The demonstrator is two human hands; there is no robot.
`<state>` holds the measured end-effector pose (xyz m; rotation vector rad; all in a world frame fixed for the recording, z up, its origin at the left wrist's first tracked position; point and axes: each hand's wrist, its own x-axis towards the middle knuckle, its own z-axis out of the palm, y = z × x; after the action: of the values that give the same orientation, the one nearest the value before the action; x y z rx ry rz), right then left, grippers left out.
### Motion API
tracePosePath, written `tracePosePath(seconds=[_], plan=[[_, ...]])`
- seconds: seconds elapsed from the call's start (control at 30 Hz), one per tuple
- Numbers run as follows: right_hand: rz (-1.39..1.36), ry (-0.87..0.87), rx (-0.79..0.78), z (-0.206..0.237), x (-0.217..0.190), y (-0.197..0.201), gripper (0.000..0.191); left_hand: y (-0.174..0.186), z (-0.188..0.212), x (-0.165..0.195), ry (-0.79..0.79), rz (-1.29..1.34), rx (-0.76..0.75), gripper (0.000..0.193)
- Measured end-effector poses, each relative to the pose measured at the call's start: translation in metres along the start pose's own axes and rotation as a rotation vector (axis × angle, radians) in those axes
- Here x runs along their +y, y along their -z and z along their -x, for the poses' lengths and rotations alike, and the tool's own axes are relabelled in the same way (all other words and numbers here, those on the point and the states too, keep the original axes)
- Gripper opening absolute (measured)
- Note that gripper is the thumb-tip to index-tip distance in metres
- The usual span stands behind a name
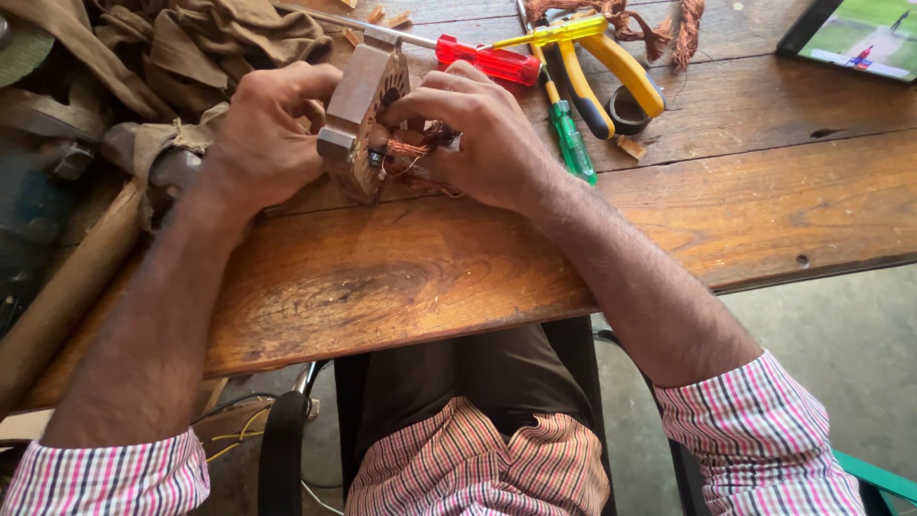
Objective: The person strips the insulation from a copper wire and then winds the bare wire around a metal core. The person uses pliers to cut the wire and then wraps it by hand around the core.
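Standing on edge near the worktop's (411, 277) centre, the motor stator (361, 110) is clamped by the left hand (263, 129) at its nine o'clock. The right hand (482, 134), at three o'clock, pinches the copper winding (409, 150), fingers together. At one o'clock lie a red screwdriver (487, 59), green screwdriver (571, 141) and yellow pliers (611, 67); brown cloth (191, 38) crowds eleven o'clock.

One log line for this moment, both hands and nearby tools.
left hand: grips motor stator | right hand: on copper winding | beside: red screwdriver, green screwdriver, yellow pliers
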<state>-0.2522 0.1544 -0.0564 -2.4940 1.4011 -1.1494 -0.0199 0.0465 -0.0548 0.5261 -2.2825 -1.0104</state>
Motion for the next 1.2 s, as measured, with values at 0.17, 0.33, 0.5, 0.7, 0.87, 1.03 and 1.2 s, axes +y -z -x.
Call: tracePosePath(seconds=[0.17, 0.33, 0.5, 0.7, 0.87, 1.03, 1.2], plan=[[0.022, 0.027, -0.002, -0.002, 0.001, 0.002, 0.036, -0.001, -0.001, -0.004, -0.195, -0.081, 0.060, 0.027], [0.015, 0.004, -0.023, -0.002, 0.000, 0.003, 0.028, -0.001, 0.000, -0.004, -0.144, -0.004, 0.036, 0.025], [0.049, 0.011, -0.032, -0.002, 0.000, 0.002, 0.024, 0.002, 0.000, -0.001, -0.213, -0.181, 0.058, 0.025], [0.026, 0.022, -0.031, 0.000, 0.003, 0.002, 0.026, 0.009, 0.000, -0.003, -0.244, -0.331, 0.051, 0.021], [-0.025, -0.001, -0.019, 0.001, 0.009, 0.000, 0.022, 0.013, 0.002, -0.006, -0.340, -0.333, 0.024, 0.018], [-0.084, -0.089, -0.043, 0.004, 0.013, 0.003, 0.016, 0.014, 0.001, -0.007, -0.296, -0.416, 0.000, 0.014], [-0.120, -0.099, -0.076, 0.002, 0.011, 0.004, 0.017, 0.015, 0.001, -0.007, -0.311, -0.452, 0.017, 0.018]])
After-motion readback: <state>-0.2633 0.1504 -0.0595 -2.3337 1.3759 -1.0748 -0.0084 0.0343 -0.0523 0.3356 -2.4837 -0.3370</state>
